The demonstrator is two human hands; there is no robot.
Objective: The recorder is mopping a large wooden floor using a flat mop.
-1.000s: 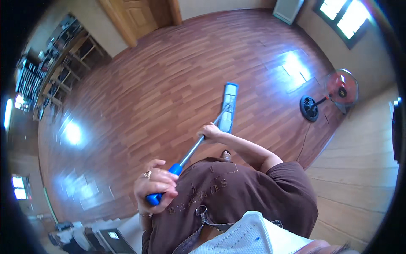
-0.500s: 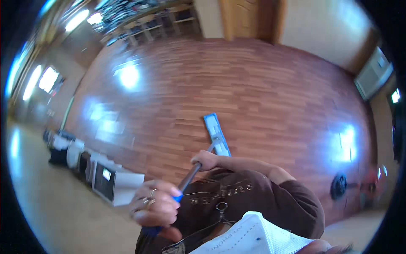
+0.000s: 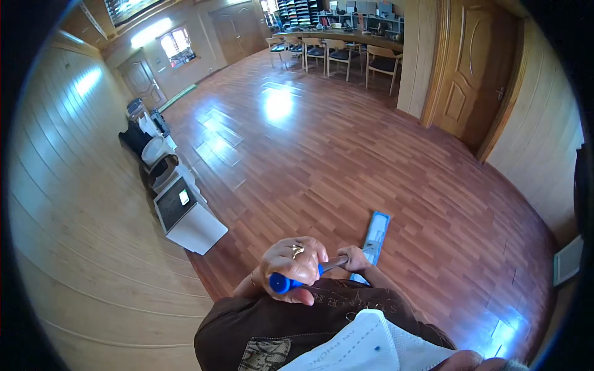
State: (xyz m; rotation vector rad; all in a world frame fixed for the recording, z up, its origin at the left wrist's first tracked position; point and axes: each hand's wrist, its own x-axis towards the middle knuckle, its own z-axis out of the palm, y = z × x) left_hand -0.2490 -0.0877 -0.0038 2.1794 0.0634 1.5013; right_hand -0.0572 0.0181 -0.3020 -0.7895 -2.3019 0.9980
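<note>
A mop handle [image 3: 309, 274], blue-gripped, is clasped by the left hand [image 3: 292, 266] and right hand [image 3: 354, 258]. Its flat blue mop head [image 3: 375, 233] lies on glossy wooden floor [image 3: 322, 154] beyond the right hand. A boxy white machine [image 3: 185, 216] stands left.

Reddish wooden floor [image 3: 346, 154] shines with window glare. Pale panelled walls [image 3: 74, 204] run along the left. A white box-like machine [image 3: 185, 216] stands by the wall. Chairs [image 3: 380, 62] line a far desk; a wooden door [image 3: 473, 74] stands on the right.
</note>
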